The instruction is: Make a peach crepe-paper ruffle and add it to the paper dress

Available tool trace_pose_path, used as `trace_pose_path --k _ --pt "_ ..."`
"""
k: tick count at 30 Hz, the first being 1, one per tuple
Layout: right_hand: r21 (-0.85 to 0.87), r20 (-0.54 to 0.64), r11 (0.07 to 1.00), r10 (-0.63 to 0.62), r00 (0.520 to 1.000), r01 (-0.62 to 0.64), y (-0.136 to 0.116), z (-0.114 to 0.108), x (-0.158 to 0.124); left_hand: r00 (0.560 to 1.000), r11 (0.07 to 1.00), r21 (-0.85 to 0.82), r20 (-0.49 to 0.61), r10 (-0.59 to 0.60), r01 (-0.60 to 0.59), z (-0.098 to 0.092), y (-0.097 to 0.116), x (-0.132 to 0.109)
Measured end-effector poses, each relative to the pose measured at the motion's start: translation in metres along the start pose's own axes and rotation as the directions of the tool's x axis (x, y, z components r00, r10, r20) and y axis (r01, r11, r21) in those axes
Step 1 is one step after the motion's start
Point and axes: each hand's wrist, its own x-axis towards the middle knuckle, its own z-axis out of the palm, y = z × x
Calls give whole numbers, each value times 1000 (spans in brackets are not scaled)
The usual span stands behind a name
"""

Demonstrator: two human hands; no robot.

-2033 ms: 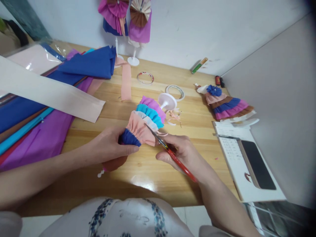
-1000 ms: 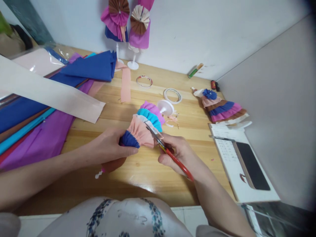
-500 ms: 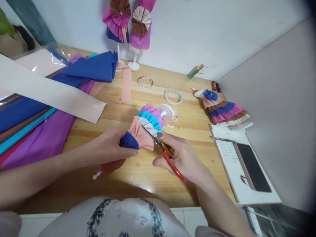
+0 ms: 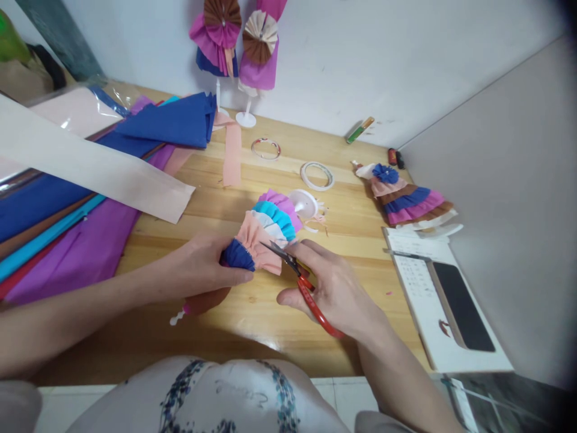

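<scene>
My left hand (image 4: 211, 261) is closed around the blue upper end of a ruffled crepe-paper dress (image 4: 264, 231) on a white stand. Its tiers run blue, peach, white, turquoise and purple towards the round white stand base (image 4: 303, 203). From under my left hand, the stand's white tip (image 4: 177, 319) pokes out at the near side. My right hand (image 4: 333, 279) grips red-handled scissors (image 4: 318, 316), fingers in the handles. The dark blades lie over the peach ruffle, pointing left towards my left hand; whether paper is between them I cannot make out.
Crepe-paper sheets (image 4: 90, 240) and a long cream strip (image 4: 130, 177) cover the left. Two tape rolls, one white (image 4: 317, 176), lie beyond the dress. Finished paper dresses (image 4: 220, 36) stand at the wall; another (image 4: 406, 195) lies right, near a white board (image 4: 412, 288) with a phone (image 4: 464, 307).
The scissors have drawn back slightly to the right and down across the peach ruffle, and their handles have turned a little. My left hand keeps its hold on the dress.
</scene>
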Motion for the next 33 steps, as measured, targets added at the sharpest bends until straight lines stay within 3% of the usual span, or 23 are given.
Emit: trace_pose_path --k 5,15,22,27,33 --pt "23 -26 1000 8 1000 -7 -1 1 0 1000 999 46 20 9 -10 2 2 0" --pt "41 -61 999 6 998 -4 -2 1 -3 996 980 194 -63 62 -49 2 1 1" --pt "46 -78 999 -1 997 5 -5 0 -2 998 957 291 -67 20 1 3 7 0" --pt "43 -85 999 25 996 -21 -7 0 -2 994 953 299 -88 67 -37 3 4 1" --pt "38 -95 999 30 995 -27 -7 0 -3 996 966 257 -91 18 6 3 6 1"
